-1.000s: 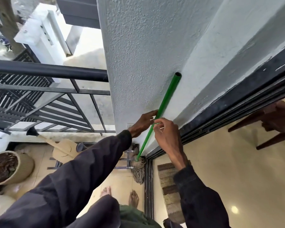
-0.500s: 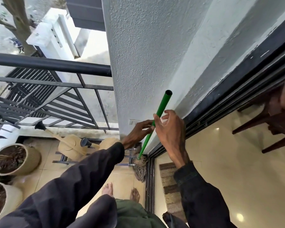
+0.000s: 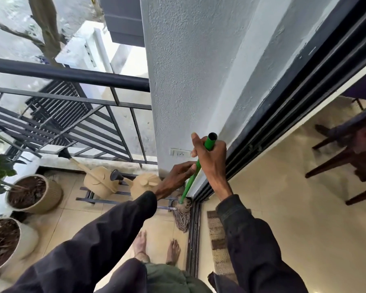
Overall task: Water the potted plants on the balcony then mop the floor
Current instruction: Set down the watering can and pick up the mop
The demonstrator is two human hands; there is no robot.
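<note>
A mop with a green handle (image 3: pixel 209 141) stands upright against the white wall corner. Its string head (image 3: pixel 182 214) rests on the beige balcony tiles beside the door track. My right hand (image 3: pixel 211 159) is wrapped around the handle just below its open top end. My left hand (image 3: pixel 178 176) grips the handle lower down. Two beige watering cans (image 3: pixel 98 183) (image 3: pixel 145 185) sit on a low metal rack against the wall. Two potted plants (image 3: pixel 33 192) (image 3: pixel 7 243) stand at the left edge of the balcony.
A black metal railing (image 3: pixel 72 77) closes the balcony's far side. The sliding door track (image 3: pixel 193 240) runs along the floor to the right, with a striped mat (image 3: pixel 219 242) and dark wooden chair legs (image 3: pixel 347 157) inside. My bare feet (image 3: pixel 156 248) stand near the track.
My right hand slid up the green handle to just under its top and closed around it. The handle's top has come down toward me. The view tilted down, showing more floor and pots.
</note>
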